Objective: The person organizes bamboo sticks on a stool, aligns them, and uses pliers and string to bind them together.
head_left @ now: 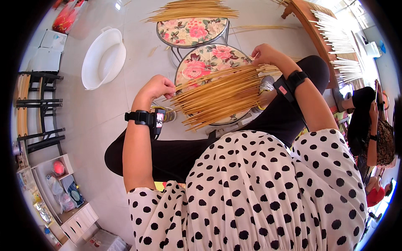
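Note:
A bundle of thin golden sticks [217, 96] lies slantwise across a round floral stool [195, 69] in front of me. My left hand [161, 88] is at the bundle's left end, fingers pinched on what looks like a thin stick. My right hand [266, 55] is above the bundle's upper right end, fingertips also pinched on a thin stick. I wear black straps with small devices on both wrists. Behind, a second floral stool [192, 31] carries another pile of sticks [192, 10].
A white tub [100, 58] sits at left, beside stacked folding frames [39, 113] and low shelving [63, 188]. At right a wooden bench [303, 16] carries pale sticks [335, 37]; other people [372, 142] sit near it. Loose sticks [259, 27] lie behind.

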The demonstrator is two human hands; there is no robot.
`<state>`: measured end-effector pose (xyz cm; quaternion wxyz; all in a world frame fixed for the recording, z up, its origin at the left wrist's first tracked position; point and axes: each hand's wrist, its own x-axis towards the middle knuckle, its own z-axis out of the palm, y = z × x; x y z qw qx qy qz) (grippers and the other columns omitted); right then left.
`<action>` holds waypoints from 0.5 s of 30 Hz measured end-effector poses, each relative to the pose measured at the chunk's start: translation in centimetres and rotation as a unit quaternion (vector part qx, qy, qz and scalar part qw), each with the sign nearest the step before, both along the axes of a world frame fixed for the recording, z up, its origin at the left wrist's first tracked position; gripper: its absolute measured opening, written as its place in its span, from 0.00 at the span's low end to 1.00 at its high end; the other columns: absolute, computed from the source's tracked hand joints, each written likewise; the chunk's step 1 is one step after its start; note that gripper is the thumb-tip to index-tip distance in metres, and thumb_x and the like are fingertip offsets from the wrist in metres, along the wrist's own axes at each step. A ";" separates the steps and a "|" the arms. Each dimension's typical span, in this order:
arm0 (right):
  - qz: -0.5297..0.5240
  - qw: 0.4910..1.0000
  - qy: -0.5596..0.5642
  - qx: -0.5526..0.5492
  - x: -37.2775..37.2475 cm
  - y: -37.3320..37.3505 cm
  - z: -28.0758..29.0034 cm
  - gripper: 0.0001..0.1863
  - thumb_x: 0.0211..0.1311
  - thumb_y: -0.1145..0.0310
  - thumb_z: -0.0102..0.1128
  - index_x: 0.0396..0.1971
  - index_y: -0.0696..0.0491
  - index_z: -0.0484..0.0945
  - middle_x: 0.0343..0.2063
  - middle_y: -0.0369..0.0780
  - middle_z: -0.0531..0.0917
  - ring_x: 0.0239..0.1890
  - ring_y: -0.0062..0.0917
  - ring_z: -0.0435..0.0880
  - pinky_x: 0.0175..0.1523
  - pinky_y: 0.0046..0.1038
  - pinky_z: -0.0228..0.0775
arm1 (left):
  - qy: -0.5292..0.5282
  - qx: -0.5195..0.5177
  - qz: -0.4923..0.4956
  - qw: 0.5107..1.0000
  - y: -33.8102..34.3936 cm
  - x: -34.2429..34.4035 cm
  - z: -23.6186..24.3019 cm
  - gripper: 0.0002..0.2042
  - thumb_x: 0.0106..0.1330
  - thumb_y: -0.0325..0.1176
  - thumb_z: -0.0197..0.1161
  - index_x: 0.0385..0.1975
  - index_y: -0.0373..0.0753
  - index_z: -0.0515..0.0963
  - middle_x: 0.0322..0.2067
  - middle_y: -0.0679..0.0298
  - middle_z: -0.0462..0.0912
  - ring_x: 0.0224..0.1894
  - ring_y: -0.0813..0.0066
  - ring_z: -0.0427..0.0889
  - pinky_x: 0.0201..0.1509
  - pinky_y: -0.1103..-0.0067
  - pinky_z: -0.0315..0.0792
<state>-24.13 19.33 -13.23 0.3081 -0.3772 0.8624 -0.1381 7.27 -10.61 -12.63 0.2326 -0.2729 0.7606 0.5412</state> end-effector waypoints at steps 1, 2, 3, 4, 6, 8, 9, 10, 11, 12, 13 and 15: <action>0.013 1.000 0.020 -0.013 0.2 -0.1 0.3 0.20 0.40 0.64 0.73 0.35 0.58 0.82 0.28 0.41 0.85 0.30 0.29 0.83 0.37 0.30 0.74 | 0.002 0.002 0.003 1.000 0.0 0.0 0.0 0.04 0.55 0.23 0.63 0.27 0.28 0.82 0.22 0.60 0.82 0.22 0.76 0.79 0.30 0.81 0.75; 0.025 0.998 0.041 -0.027 0.4 -0.1 0.5 0.20 0.39 0.63 0.73 0.35 0.57 0.82 0.29 0.41 0.85 0.33 0.31 0.83 0.39 0.32 0.74 | 0.001 -0.001 0.002 1.000 0.0 0.0 0.1 0.04 0.55 0.23 0.63 0.27 0.28 0.82 0.22 0.60 0.82 0.22 0.76 0.79 0.30 0.82 0.75; 0.037 0.997 0.061 -0.040 0.8 -0.2 0.8 0.21 0.39 0.61 0.73 0.35 0.57 0.83 0.31 0.42 0.85 0.35 0.33 0.83 0.41 0.33 0.75 | 0.001 -0.004 0.000 1.000 0.0 0.0 0.2 0.04 0.55 0.22 0.64 0.27 0.28 0.82 0.21 0.60 0.82 0.22 0.76 0.79 0.30 0.82 0.75; 0.033 0.994 0.082 -0.066 1.2 -0.4 1.1 0.19 0.41 0.62 0.71 0.34 0.56 0.83 0.30 0.42 0.85 0.34 0.34 0.83 0.41 0.33 0.75 | 0.000 -0.007 -0.003 1.000 0.1 0.1 0.2 0.04 0.55 0.22 0.64 0.27 0.28 0.82 0.21 0.60 0.82 0.22 0.76 0.79 0.29 0.82 0.75; 0.024 0.985 0.124 -0.117 2.4 -1.3 1.4 0.16 0.45 0.63 0.68 0.33 0.56 0.82 0.29 0.42 0.85 0.32 0.34 0.83 0.40 0.33 0.75 | -0.003 -0.016 -0.005 1.000 0.1 0.1 0.4 0.04 0.55 0.22 0.64 0.27 0.28 0.82 0.21 0.60 0.82 0.22 0.76 0.79 0.29 0.82 0.75; 0.032 0.983 0.098 -0.152 3.9 -2.4 2.2 0.12 0.49 0.64 0.65 0.33 0.54 0.83 0.28 0.42 0.85 0.31 0.34 0.83 0.39 0.33 0.75 | -0.007 -0.017 -0.004 1.000 0.3 0.1 0.6 0.04 0.55 0.22 0.64 0.28 0.28 0.82 0.21 0.60 0.82 0.22 0.76 0.79 0.29 0.82 0.75; 0.035 0.981 0.086 -0.169 4.7 -2.9 2.4 0.10 0.50 0.65 0.63 0.32 0.53 0.83 0.27 0.42 0.85 0.30 0.34 0.83 0.38 0.32 0.75 | -0.007 -0.015 -0.002 1.000 0.3 0.1 0.7 0.04 0.55 0.22 0.64 0.28 0.28 0.82 0.21 0.60 0.82 0.22 0.76 0.79 0.29 0.82 0.75; 0.044 0.980 0.079 -0.178 5.5 -3.3 2.4 0.10 0.51 0.65 0.63 0.32 0.53 0.83 0.27 0.41 0.85 0.30 0.34 0.83 0.38 0.32 0.75 | -0.008 -0.012 0.000 1.000 0.3 0.0 0.7 0.05 0.55 0.22 0.64 0.28 0.28 0.82 0.21 0.60 0.82 0.22 0.76 0.79 0.29 0.82 0.75; 0.053 0.978 0.071 -0.188 6.3 -3.8 2.4 0.09 0.51 0.66 0.63 0.31 0.52 0.83 0.26 0.41 0.85 0.29 0.34 0.83 0.37 0.32 0.75 | -0.006 -0.011 0.002 1.000 0.3 -0.1 0.6 0.05 0.55 0.22 0.64 0.28 0.28 0.82 0.21 0.60 0.82 0.22 0.77 0.79 0.29 0.82 0.75; 0.063 0.976 0.064 -0.197 6.9 -4.2 2.2 0.08 0.51 0.66 0.62 0.31 0.52 0.83 0.26 0.41 0.85 0.29 0.33 0.84 0.37 0.32 0.75 | -0.004 -0.010 0.005 1.000 0.4 -0.1 0.5 0.05 0.55 0.22 0.64 0.28 0.28 0.82 0.21 0.61 0.82 0.22 0.77 0.79 0.29 0.82 0.75; 0.089 0.968 0.064 -0.225 7.4 -4.4 1.7 0.08 0.50 0.66 0.62 0.31 0.51 0.83 0.26 0.42 0.84 0.30 0.34 0.84 0.38 0.32 0.75 | -0.002 -0.009 0.008 1.000 0.3 0.0 0.5 0.05 0.55 0.23 0.64 0.28 0.28 0.82 0.21 0.61 0.82 0.21 0.77 0.79 0.29 0.82 0.74; 0.120 0.966 0.067 -0.220 8.4 -5.1 0.9 0.08 0.50 0.67 0.62 0.31 0.51 0.83 0.26 0.42 0.84 0.30 0.36 0.83 0.38 0.33 0.75 | -0.002 -0.014 0.003 1.000 0.3 0.0 0.5 0.05 0.55 0.22 0.64 0.28 0.27 0.82 0.21 0.61 0.82 0.22 0.76 0.79 0.29 0.82 0.74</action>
